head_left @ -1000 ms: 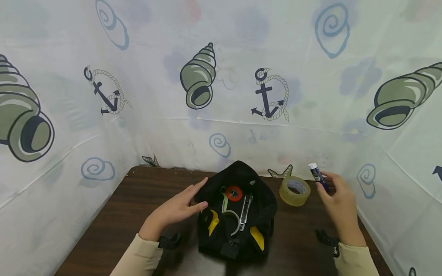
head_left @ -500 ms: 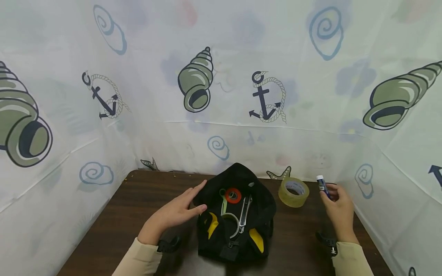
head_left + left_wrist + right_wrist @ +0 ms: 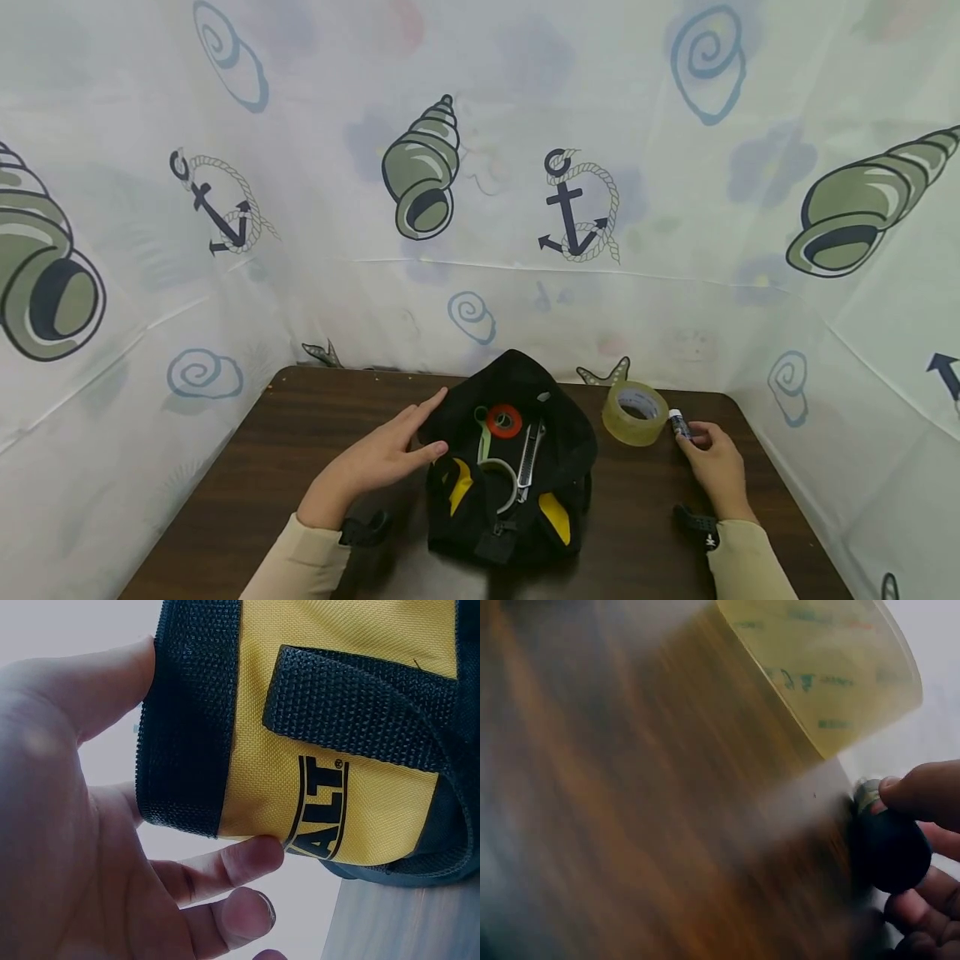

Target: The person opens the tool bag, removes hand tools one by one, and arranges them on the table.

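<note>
My right hand [image 3: 716, 471] holds a glue stick [image 3: 681, 425], dark blue with a white cap, low over the table's far right part. In the right wrist view, the dark end of the glue stick [image 3: 892, 851] shows between thumb and fingers. Just left of it a roll of clear yellowish packing tape [image 3: 635, 414] lies on its side face. With fingers extended, my left hand [image 3: 375, 462] touches the left edge of an unzipped black and yellow tool bag [image 3: 570, 442]. Its yellow side [image 3: 375, 802] faces the left wrist camera; the thumb meets the zipper edge.
Inside the bag are a red tape roll [image 3: 505, 410], a green-handled tool [image 3: 483, 437], a pale tape roll [image 3: 512, 492] and a utility knife [image 3: 529, 458]. The brown wooden table [image 3: 300, 450] ends at a printed curtain [image 3: 330, 292] behind and at both sides.
My right hand has lowered and brought the glue stick toward the table, closer to the packing tape, after a small shift right. The left hand stays at the bag's edge.
</note>
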A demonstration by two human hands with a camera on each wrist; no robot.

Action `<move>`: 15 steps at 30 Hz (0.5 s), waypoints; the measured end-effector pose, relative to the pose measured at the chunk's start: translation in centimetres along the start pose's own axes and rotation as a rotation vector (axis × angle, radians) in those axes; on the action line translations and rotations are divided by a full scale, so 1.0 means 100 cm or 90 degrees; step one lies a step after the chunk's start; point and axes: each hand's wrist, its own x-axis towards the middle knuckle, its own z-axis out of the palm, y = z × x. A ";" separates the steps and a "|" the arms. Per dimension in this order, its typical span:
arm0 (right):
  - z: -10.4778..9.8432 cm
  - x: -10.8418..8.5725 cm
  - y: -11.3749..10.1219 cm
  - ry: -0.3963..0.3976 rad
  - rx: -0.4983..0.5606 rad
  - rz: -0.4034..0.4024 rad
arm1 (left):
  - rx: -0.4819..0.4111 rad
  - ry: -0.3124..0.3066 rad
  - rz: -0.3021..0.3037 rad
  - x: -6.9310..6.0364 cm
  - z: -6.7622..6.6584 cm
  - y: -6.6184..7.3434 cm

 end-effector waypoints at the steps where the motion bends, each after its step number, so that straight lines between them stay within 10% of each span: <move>1: 0.001 0.000 0.000 -0.009 -0.015 -0.016 | -0.001 0.000 0.000 0.000 0.000 0.000; 15: -0.007 0.005 0.007 -0.140 0.057 -0.036 | -0.009 0.003 0.007 0.001 0.003 -0.002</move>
